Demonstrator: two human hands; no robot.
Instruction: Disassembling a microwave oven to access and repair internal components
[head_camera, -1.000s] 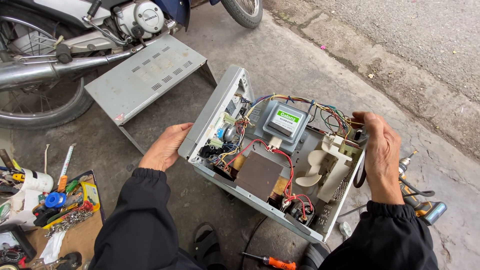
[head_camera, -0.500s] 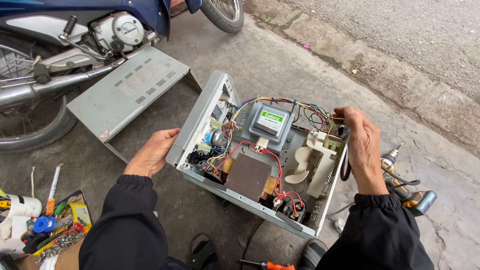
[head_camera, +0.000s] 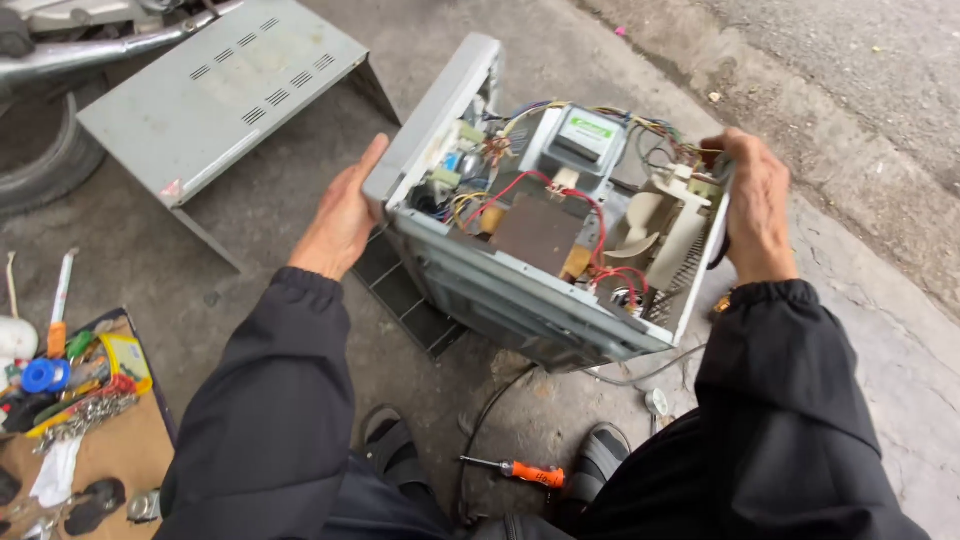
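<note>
Appliance: an opened microwave oven chassis (head_camera: 500, 290), outer cover off, tipped up off the concrete ground (head_camera: 300, 330) and held between both hands, just above the person's sandalled feet.
Left hand: the left hand (head_camera: 340, 220) lies flat and open against the front panel side of the chassis, fingers together and stretched, thumb up by the top edge; it presses rather than grips.
Right hand: the right hand (head_camera: 755, 205) curls over the far end of the chassis, fingers hooked over the rim near the white fan housing (head_camera: 660, 235); how tightly it closes there, the view does not show.
Inside: the magnetron (head_camera: 585, 145) with its grey casing sits at the top, a brown transformer block (head_camera: 535, 232) below it, red wires (head_camera: 590, 215) looping between.
Doing it well: a judgement here, the hold looks best kept on the metal frame at both ends, fingers clear of the wiring and sharp sheet edges, with the power cord (head_camera: 480, 440) trailing free so it does not snag.
Nearby: the removed grey cover (head_camera: 220, 95) lies by a motorcycle tyre (head_camera: 45, 165); an orange-handled screwdriver (head_camera: 515, 470) rests between the feet; a tray of small tools (head_camera: 75, 380) sits to the left.
</note>
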